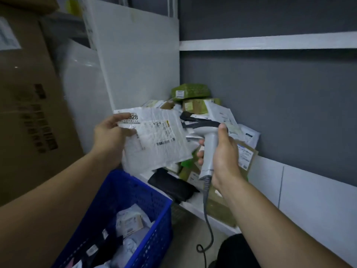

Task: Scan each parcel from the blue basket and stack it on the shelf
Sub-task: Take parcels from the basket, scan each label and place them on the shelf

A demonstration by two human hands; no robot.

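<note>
Grey wall panelling (270,84) is seen behind the blue basket (150,200), and a large cardboard carton (29,113) stands up and to the left of it. Above the basket's far rim a white plastic mailer (158,136) is held up by the left hand (110,134) — thumb on the printed face, fingers curled behind the left edge. Its long axis runs roughly level, left to right, with the label turned toward the camera and a barcode near the lower right. Just right of it, a grey barcode scanner (206,144) is gripped by the right hand (222,151), fingers wrapped round the handle. The dark head is pointed leftward over the mailer's right edge. The scan is judged to hinge on that angle — the barcode lies below the nose. A heap of parcels (191,93) is piled on the white shelf (195,206) beyond the basket.
</note>
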